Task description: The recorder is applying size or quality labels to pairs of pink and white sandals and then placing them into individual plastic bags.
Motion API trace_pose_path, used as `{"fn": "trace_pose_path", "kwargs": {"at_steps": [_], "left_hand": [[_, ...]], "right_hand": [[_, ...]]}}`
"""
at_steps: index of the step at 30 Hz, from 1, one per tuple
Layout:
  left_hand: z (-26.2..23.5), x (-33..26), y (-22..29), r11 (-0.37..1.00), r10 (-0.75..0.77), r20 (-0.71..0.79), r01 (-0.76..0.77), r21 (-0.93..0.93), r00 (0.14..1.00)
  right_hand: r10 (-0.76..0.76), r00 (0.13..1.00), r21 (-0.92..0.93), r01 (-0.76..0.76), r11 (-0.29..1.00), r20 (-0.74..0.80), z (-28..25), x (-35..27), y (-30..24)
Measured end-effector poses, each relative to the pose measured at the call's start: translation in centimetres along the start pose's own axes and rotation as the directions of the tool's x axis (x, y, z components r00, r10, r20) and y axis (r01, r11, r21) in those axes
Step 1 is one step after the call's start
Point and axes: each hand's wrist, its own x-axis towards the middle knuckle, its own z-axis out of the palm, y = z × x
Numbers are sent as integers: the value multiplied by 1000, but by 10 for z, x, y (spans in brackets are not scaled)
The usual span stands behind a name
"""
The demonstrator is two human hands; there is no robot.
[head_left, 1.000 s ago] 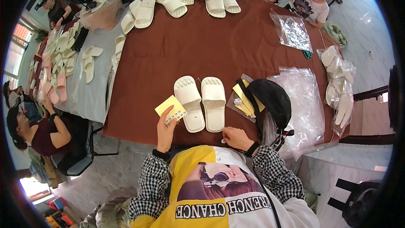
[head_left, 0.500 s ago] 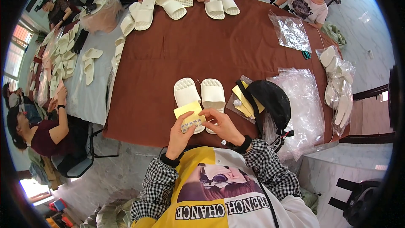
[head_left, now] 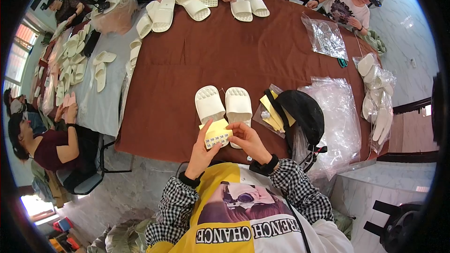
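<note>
My left hand [head_left: 200, 153] pinches a yellow-backed sheet of small printed stickers [head_left: 216, 138] by its left side, thumb in front. At the sheet's right edge the thumb and fingers of my right hand [head_left: 252, 141] are closed on it; whether a single sticker is between those fingertips is too small to tell. Just beyond, a pair of white slippers lies side by side, toes away from me. The sheet covers the heel part of the left slipper [head_left: 209, 103], and my right hand partly hides the right slipper [head_left: 238, 105].
Right of the slippers lie yellow sheets [head_left: 273, 118] in a clear bag, a black cap [head_left: 302, 115] and a stack of clear plastic bags [head_left: 337, 112]. Bagged slippers [head_left: 377, 98] rest at the brown table's [head_left: 159, 93] right edge. More slippers [head_left: 163, 15] and co-workers line the far side.
Both hands and the sticker sheet have moved slightly, and the sheet now tilts so more of its printed rows show. A co-worker at far right has lifted their head.
</note>
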Motion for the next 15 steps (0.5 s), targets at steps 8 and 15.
{"fn": "trace_pose_path", "kwargs": {"at_steps": [8,15], "left_hand": [[0,-3,-7,987,-138,-6,138,89,990],[3,-3,-2,970,-105,-70,117,214,992]], "right_hand": [[-117,989,-345,79,935,-90,9,-3,-6],[-453,891,-730,297,616,-20,11,-6,-11]]}}
